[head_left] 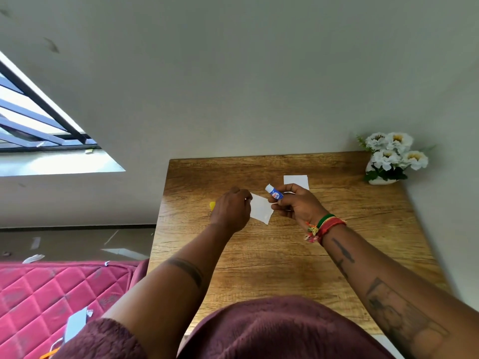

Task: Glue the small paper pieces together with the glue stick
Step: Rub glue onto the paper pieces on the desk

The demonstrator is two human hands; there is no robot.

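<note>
Over the middle of the wooden table (285,255), my left hand (230,212) pinches the upper left edge of a small white paper piece (260,209) and holds it a little above the wood. My right hand (295,203) grips a blue and white glue stick (274,193), its white end pointing up and left, just above the paper's right side. A second white paper piece (296,180) lies flat on the table behind my right hand. A small yellow object (212,205) peeks out from behind my left hand; most of it is hidden.
A white pot of white flowers (391,158) stands at the table's back right corner against the wall. Left of the table lies a pink quilted mattress (51,294) with paper scraps on it and on the floor. A barred window (33,120) is at far left.
</note>
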